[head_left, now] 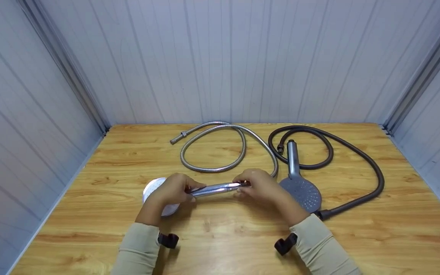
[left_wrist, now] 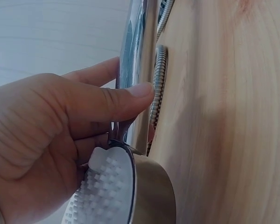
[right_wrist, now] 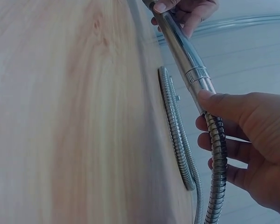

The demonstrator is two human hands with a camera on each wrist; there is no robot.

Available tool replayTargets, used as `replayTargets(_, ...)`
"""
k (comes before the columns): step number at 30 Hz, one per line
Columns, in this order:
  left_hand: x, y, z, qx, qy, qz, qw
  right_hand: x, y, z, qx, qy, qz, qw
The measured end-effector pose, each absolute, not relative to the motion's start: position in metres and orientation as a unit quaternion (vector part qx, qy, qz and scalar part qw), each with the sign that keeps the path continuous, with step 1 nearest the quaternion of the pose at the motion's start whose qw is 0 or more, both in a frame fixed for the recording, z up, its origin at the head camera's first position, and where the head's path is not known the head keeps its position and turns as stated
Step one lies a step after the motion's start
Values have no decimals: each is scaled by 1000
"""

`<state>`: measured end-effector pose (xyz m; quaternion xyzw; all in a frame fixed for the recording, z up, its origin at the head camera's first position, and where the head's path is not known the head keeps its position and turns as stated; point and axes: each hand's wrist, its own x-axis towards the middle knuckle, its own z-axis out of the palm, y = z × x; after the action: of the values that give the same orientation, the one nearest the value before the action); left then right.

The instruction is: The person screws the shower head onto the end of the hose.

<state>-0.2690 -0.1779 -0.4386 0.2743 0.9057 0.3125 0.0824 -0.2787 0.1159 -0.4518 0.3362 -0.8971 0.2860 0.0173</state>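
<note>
A chrome hand shower [head_left: 214,189] with a white nozzle face [left_wrist: 107,191] is held over the table, its handle pointing right. My left hand [head_left: 174,189] pinches the handle close to the head, thumb on one side and fingers on the other. At the handle's far end, my right hand [head_left: 260,186] holds the end of a silver metal shower hose [right_wrist: 218,172]. In the right wrist view the thumb lies on the chrome connector [right_wrist: 205,87], in line with the handle, and the fingers curl behind the hose. The hose's remaining length [head_left: 212,169] loops over the table behind the hands.
A grey hand shower [head_left: 300,193] lies face up beside my right forearm, partly covered by it. A dark hose [head_left: 376,168] curls around the right side of the wooden table [head_left: 101,221]. Pale panel walls [head_left: 227,61] enclose the back and both sides.
</note>
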Motion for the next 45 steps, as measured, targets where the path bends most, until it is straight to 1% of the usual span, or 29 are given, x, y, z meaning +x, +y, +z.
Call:
replayTargets(4, -271, -178, -439, 277, 908, 304, 79, -281, 116, -451, 344, -893, 288, 27)
replayTargets(10, -275, -178, -439, 268, 911, 301, 86, -286, 115, -450, 342, -893, 291, 18)
replayTargets(16, -280, -179, -438, 267, 910, 302, 101, -291, 115, -451, 350, -894, 280, 25)
replayTargets(23, -286, -178, -437, 249, 910, 307, 125, -295, 112, -451, 331, -898, 291, -4)
replayTargets(31, -295, -179, -437, 247, 919, 286, 115, -299, 109, -452, 310, -903, 296, -25)
replayTargets(45, -303, -181, -440, 259, 922, 273, 93, -306, 108, -455, 329, -898, 291, -8)
